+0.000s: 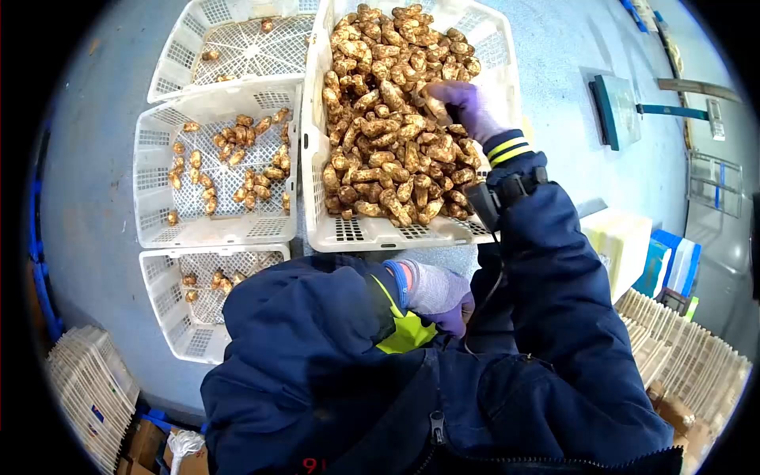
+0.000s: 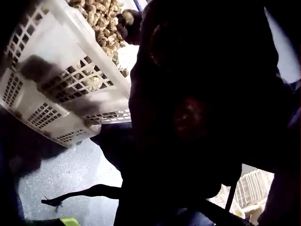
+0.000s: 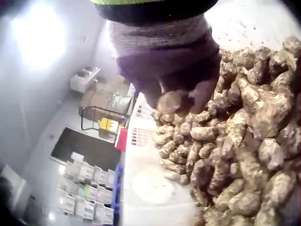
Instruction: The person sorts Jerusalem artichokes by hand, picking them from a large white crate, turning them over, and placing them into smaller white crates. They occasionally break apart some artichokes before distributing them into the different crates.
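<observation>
My right hand (image 1: 475,111), in a purple and grey knit glove, pinches a stubby brown-and-cream mushroom (image 1: 434,103) over the heap at the big crate's right side. In the right wrist view, that mushroom (image 3: 170,101) shows between thumb and fingers. A large heap of similar mushrooms (image 1: 388,134) fills much of the white plastic crate (image 1: 356,236). My left hand (image 1: 438,293), gloved alike, rests low in front of my body, close below the crate's near edge. Its fingers bend loosely downward with nothing visible in them; the left wrist view is mostly dark.
Left of the big crate, three white crates stand in a row: a far one (image 1: 176,59), a middle one (image 1: 142,190) and a near one (image 1: 170,317), each with some mushrooms. Stacked crates (image 1: 91,388) stand at lower left. A teal platform scale (image 1: 617,111) is on the floor to the right.
</observation>
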Demonstrator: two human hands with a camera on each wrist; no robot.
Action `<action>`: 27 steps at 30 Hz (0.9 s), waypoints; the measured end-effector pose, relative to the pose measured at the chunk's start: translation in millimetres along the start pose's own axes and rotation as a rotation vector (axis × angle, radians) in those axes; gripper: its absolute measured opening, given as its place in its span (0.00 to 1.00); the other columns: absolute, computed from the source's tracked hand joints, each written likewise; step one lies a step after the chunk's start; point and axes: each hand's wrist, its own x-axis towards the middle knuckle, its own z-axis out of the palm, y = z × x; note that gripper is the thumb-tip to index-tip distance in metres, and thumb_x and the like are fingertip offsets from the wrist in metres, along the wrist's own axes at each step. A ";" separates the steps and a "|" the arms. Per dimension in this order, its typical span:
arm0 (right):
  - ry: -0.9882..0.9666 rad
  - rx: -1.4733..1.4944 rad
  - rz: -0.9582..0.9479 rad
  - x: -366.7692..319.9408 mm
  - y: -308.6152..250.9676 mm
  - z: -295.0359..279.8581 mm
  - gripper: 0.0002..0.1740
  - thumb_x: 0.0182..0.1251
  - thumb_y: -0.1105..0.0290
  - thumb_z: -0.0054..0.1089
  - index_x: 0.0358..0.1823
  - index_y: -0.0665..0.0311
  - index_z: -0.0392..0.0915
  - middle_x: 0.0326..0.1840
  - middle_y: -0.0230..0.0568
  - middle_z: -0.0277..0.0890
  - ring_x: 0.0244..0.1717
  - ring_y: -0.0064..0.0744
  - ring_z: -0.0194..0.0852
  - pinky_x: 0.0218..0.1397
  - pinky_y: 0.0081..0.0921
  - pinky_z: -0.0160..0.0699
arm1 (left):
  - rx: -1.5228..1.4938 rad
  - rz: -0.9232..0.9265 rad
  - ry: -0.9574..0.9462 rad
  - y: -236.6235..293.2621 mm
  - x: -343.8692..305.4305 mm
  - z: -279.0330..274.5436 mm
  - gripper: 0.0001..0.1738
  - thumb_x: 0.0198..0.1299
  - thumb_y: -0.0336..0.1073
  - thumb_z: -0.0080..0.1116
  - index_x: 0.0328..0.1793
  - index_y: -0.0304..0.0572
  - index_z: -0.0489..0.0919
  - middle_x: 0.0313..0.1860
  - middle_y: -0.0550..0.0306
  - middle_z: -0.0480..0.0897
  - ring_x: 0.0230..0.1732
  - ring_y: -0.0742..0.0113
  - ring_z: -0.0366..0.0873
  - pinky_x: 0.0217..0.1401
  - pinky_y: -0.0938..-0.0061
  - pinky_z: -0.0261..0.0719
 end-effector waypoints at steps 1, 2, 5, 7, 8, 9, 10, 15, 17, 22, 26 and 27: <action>-0.108 0.198 -0.068 -1.2 2.0 -4.6 0.31 0.66 0.55 0.59 0.61 0.72 0.71 0.57 0.42 0.76 0.50 0.37 0.81 0.52 0.36 0.87 | -0.041 -0.010 0.003 0.6 -2.4 -2.0 0.17 0.52 0.50 0.62 0.39 0.45 0.85 0.30 0.57 0.85 0.33 0.64 0.81 0.37 0.70 0.77; -0.211 0.361 -0.057 -6.5 2.8 -8.9 0.30 0.67 0.56 0.58 0.63 0.71 0.70 0.56 0.43 0.76 0.51 0.37 0.81 0.53 0.37 0.87 | -0.079 -0.020 0.003 3.0 -4.7 -5.9 0.17 0.53 0.49 0.62 0.39 0.45 0.85 0.30 0.57 0.85 0.33 0.65 0.81 0.38 0.70 0.77; -0.547 0.598 -0.073 -29.0 -8.6 -12.1 0.28 0.73 0.58 0.47 0.67 0.71 0.65 0.54 0.48 0.78 0.53 0.41 0.80 0.51 0.34 0.87 | -0.173 -0.005 0.007 6.0 -5.0 -6.9 0.16 0.55 0.47 0.61 0.39 0.44 0.85 0.30 0.59 0.84 0.33 0.68 0.80 0.37 0.72 0.76; -0.443 0.702 0.021 -49.1 -18.5 -8.0 0.28 0.74 0.57 0.44 0.67 0.71 0.65 0.53 0.48 0.78 0.52 0.39 0.81 0.51 0.32 0.85 | -0.175 -0.017 0.010 14.8 -9.1 -8.7 0.16 0.56 0.47 0.61 0.39 0.43 0.84 0.30 0.59 0.84 0.32 0.68 0.80 0.37 0.72 0.76; -0.497 0.756 0.013 -53.1 -20.1 -9.1 0.27 0.74 0.59 0.48 0.66 0.71 0.67 0.53 0.46 0.78 0.50 0.38 0.81 0.51 0.29 0.84 | -0.251 0.037 0.041 12.1 -7.1 -3.7 0.15 0.56 0.47 0.62 0.39 0.43 0.84 0.29 0.60 0.84 0.31 0.69 0.79 0.36 0.72 0.76; -0.484 0.769 -0.004 -55.6 -19.3 -8.6 0.26 0.74 0.61 0.48 0.66 0.71 0.67 0.53 0.45 0.78 0.49 0.36 0.81 0.51 0.27 0.84 | -0.222 0.027 0.048 10.9 -5.6 -1.9 0.15 0.56 0.47 0.62 0.39 0.43 0.84 0.29 0.60 0.83 0.31 0.70 0.79 0.36 0.72 0.76; -0.472 0.780 -0.022 -56.7 -15.9 -7.3 0.25 0.73 0.62 0.49 0.65 0.70 0.68 0.53 0.44 0.78 0.49 0.35 0.81 0.51 0.25 0.83 | -0.192 0.017 0.056 11.7 -5.2 -2.1 0.15 0.56 0.46 0.62 0.39 0.44 0.84 0.29 0.60 0.83 0.31 0.71 0.79 0.36 0.72 0.76; -0.181 -0.389 -0.405 -38.4 9.2 -28.8 0.14 0.68 0.71 0.58 0.50 0.70 0.76 0.35 0.33 0.76 0.32 0.18 0.75 0.37 0.17 0.78 | -0.183 -0.028 0.034 19.4 -4.9 -5.4 0.14 0.56 0.46 0.62 0.40 0.45 0.85 0.28 0.61 0.83 0.30 0.72 0.78 0.35 0.72 0.75; 0.002 -0.098 -0.060 -29.8 -6.5 -16.3 0.12 0.64 0.71 0.61 0.46 0.68 0.76 0.33 0.38 0.76 0.30 0.23 0.76 0.33 0.19 0.79 | -0.182 -0.017 0.050 17.7 -4.8 -5.8 0.14 0.55 0.46 0.62 0.39 0.45 0.85 0.29 0.61 0.83 0.30 0.72 0.79 0.35 0.73 0.75; 0.190 -0.760 -0.218 18.0 -18.6 38.0 0.25 0.61 0.58 0.62 0.52 0.70 0.73 0.38 0.55 0.82 0.40 0.48 0.82 0.47 0.40 0.77 | -0.171 -0.041 0.051 10.9 -6.3 -15.1 0.16 0.52 0.47 0.63 0.39 0.44 0.86 0.31 0.60 0.85 0.33 0.68 0.81 0.36 0.73 0.77; 0.046 -1.114 -0.015 53.9 0.2 82.1 0.24 0.66 0.58 0.54 0.59 0.65 0.70 0.46 0.58 0.81 0.50 0.55 0.79 0.53 0.45 0.77 | -0.110 -0.045 0.112 -4.3 -5.4 -15.4 0.17 0.52 0.48 0.63 0.40 0.45 0.86 0.30 0.58 0.85 0.32 0.65 0.82 0.35 0.70 0.77; 0.098 -1.141 -0.025 55.9 3.0 87.8 0.25 0.65 0.60 0.56 0.60 0.64 0.70 0.47 0.57 0.81 0.50 0.55 0.79 0.53 0.44 0.77 | -0.106 -0.064 0.114 -6.8 -4.7 -15.4 0.17 0.52 0.48 0.63 0.40 0.45 0.86 0.30 0.58 0.85 0.32 0.65 0.82 0.35 0.70 0.77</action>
